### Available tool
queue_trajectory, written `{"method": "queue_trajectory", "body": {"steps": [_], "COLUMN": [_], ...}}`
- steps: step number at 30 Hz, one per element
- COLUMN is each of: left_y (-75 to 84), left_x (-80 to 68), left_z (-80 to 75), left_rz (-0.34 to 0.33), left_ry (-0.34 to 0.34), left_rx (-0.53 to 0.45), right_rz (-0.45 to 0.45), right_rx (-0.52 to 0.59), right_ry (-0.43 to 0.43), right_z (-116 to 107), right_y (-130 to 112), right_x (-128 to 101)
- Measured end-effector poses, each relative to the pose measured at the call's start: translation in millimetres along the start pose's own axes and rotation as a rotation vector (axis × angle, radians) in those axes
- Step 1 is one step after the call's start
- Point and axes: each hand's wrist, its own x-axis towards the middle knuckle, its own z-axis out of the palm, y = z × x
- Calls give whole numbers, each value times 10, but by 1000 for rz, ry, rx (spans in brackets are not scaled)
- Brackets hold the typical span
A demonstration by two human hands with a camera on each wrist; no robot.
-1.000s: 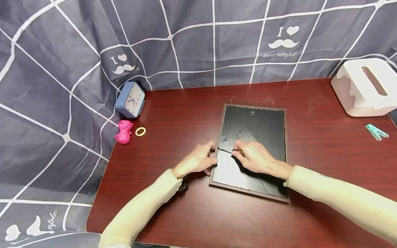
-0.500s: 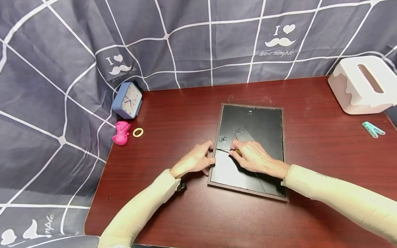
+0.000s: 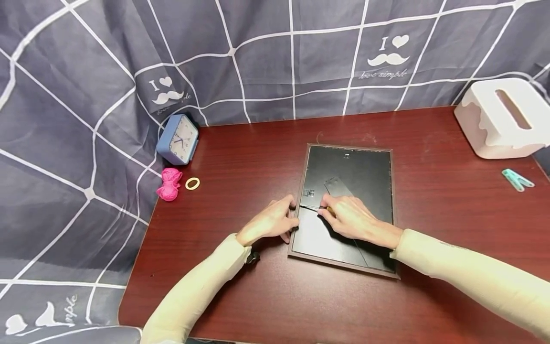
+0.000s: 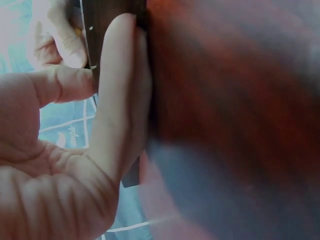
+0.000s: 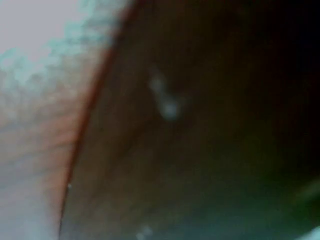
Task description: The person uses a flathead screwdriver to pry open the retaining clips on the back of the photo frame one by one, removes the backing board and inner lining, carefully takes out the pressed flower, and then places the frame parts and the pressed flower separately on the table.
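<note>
A picture frame (image 3: 392,205) lies face down on the table, its black backing board (image 3: 365,165) and flat stand leg (image 3: 336,185) showing in the head view. My left hand (image 3: 270,220) holds the frame's left edge between thumb and fingers. The left wrist view has the thumb (image 4: 67,82) against one side of the rim, with a long finger along the other. In my right hand (image 3: 354,217) is a thin tool like a small screwdriver (image 3: 310,209), with a yellowish handle mostly hidden by the fingers. Its slim dark shaft reaches the inner left edge of the frame.
At the back left stands a blue alarm clock (image 3: 178,139), with pink yarn (image 3: 169,184) and a pale yellow ring (image 3: 192,183) near it. A white tissue box (image 3: 494,119) and a turquoise clip (image 3: 517,180) are at the right. A grey curtain (image 3: 266,62) hangs behind the table.
The head view has shifted slightly. Both hands keep their places on the frame, and the tool's tip stays at the left inner edge.
</note>
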Motion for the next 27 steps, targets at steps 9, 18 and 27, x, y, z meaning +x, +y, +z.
{"method": "queue_trajectory", "body": {"steps": [9, 18, 27], "left_y": [-31, 126, 341], "left_x": [129, 787, 1638], "left_z": [-197, -482, -598], "left_rz": [-28, 38, 273], "left_ry": [-53, 201, 331], "left_rx": [-243, 10, 517], "right_rz": [-3, 100, 256], "right_rx": [141, 146, 181], "right_ry": [50, 127, 81], "right_z": [-357, -697, -654], "right_y": [-5, 133, 190], "right_x": [-53, 17, 56]}}
